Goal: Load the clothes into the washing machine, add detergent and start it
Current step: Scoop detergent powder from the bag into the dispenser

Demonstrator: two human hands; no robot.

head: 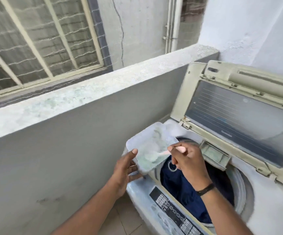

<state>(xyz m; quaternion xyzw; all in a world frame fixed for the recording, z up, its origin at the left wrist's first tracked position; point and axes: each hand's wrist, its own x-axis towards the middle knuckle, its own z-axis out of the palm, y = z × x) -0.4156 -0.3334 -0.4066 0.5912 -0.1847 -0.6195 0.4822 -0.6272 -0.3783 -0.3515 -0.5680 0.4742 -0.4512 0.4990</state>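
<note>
Window bars [35, 39] with wire mesh fill the ten o'clock part of the view, above a grey parapet wall [69, 124] that runs across toward two o'clock. Right of it, near centre, the left hand [126, 168] holds a clear plastic detergent container [151, 146] tilted, thumb on its near wall and fingers [134, 168] curled under its base; pale powder lies inside. Just right, the right hand [186, 158] pinches the pink handle of a scoop [171, 150] whose bowl dips into the container's powder; a dark band [205, 189] circles that wrist. Below both hands, at five o'clock, stands the top-loading washing machine [273, 192], its drum holding dark blue clothes [184, 192]. A dark control panel [174, 211] lines its near edge. At three o'clock the machine's lid [239, 116] stands folded upright, with an open dispenser drawer [215, 154] at its foot.
</note>
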